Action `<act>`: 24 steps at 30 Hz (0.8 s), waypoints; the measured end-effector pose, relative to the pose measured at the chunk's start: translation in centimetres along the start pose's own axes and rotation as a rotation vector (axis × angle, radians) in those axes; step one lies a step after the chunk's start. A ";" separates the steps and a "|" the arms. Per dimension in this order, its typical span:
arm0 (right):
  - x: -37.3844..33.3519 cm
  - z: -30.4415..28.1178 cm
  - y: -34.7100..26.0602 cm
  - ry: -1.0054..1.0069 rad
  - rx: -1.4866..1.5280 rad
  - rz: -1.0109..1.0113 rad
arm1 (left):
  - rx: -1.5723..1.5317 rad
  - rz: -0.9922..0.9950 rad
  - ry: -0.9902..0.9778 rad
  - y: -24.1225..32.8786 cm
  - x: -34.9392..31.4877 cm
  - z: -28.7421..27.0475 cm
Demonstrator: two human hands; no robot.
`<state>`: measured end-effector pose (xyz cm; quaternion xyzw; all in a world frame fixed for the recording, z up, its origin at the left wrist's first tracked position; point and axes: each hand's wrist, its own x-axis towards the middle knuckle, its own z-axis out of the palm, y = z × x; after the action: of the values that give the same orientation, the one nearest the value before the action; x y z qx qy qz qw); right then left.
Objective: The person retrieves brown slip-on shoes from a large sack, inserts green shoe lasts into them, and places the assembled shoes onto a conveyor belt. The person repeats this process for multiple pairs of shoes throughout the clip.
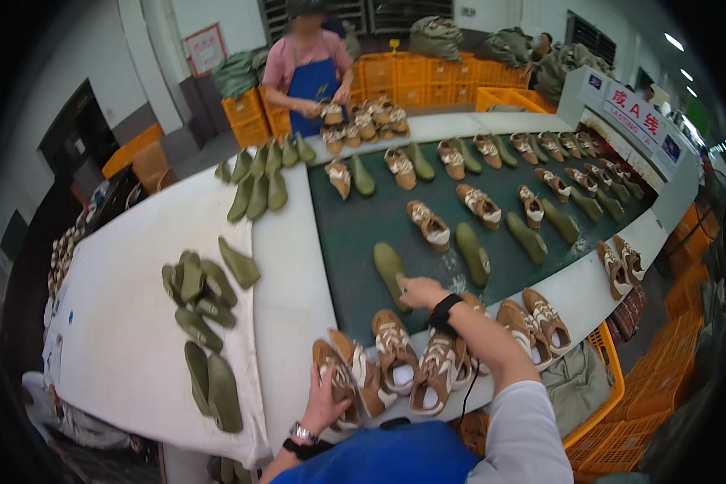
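My right hand point(423, 293) reaches over the dark green belt point(343, 242) and grips the heel end of an olive-green shoe last point(388, 264). The last lies on the belt with its toe pointing away from me. At the near white ledge, my left hand point(323, 403) holds a brown-and-cream sneaker point(331, 360) by its side, fingers over the upper. That sneaker stands at the left end of a row of similar ones, beside another sneaker point(364, 372). My right forearm hides part of this row.
More sneakers point(428, 223) and lasts point(473, 254) lie in rows on the belt. Loose lasts point(214, 387) are grouped on the white table point(129, 323) at left. Across the belt, a person in a blue apron point(313, 89) handles sneakers. Orange crates point(613, 379) stand at right.
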<state>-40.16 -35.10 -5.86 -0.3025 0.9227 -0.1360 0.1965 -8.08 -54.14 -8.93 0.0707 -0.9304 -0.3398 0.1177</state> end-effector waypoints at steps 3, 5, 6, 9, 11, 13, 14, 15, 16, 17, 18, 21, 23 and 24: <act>-6.4 -1.2 -1.5 0.102 0.208 -0.216 | -0.109 -0.210 -0.013 -2.4 -0.2 1.2; -11.0 -1.0 -3.1 0.116 0.314 -0.368 | -0.276 -0.373 -0.027 -3.3 -0.1 0.6; -13.0 -0.6 -4.4 0.100 0.331 -0.400 | -0.310 -0.371 0.031 -3.2 0.4 0.2; -17.0 0.8 -8.8 0.056 0.338 -0.464 | -0.361 -0.274 0.131 -0.7 1.2 -2.9; -18.1 2.2 -12.6 0.210 0.303 -0.466 | -0.398 -0.191 0.165 2.6 2.1 -4.6; -18.4 2.8 -15.1 0.378 0.313 -0.530 | -0.288 -0.088 0.155 6.3 2.1 -5.5; -18.4 2.8 -15.8 0.451 0.309 -0.457 | -0.236 0.012 0.183 7.8 2.4 -6.0; -18.4 2.8 -16.3 0.483 0.328 -0.392 | -0.160 0.005 0.149 8.9 2.9 -6.6; -18.4 2.6 -16.5 0.555 0.311 -0.361 | -0.081 0.029 0.142 9.9 3.2 -7.1; -18.4 2.5 -16.7 0.774 0.216 -0.399 | 0.008 0.025 0.127 10.5 3.3 -7.6; -18.6 2.3 -16.6 0.839 0.192 -0.429 | 0.112 0.171 0.230 11.0 3.6 -7.9; -18.9 2.3 -16.7 0.891 0.271 -0.452 | 0.274 0.282 0.349 11.6 4.0 -8.5; -19.0 2.7 -16.9 0.894 0.388 -0.441 | 0.152 0.324 0.362 11.5 3.9 -8.6; -19.0 2.9 -17.0 0.931 0.454 -0.445 | 0.088 0.340 0.356 11.4 3.8 -8.7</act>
<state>-16.16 -37.13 3.18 -0.3479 0.7737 -0.4883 -0.2047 -10.02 -51.61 5.55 -0.0231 -0.9075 -0.2563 0.3319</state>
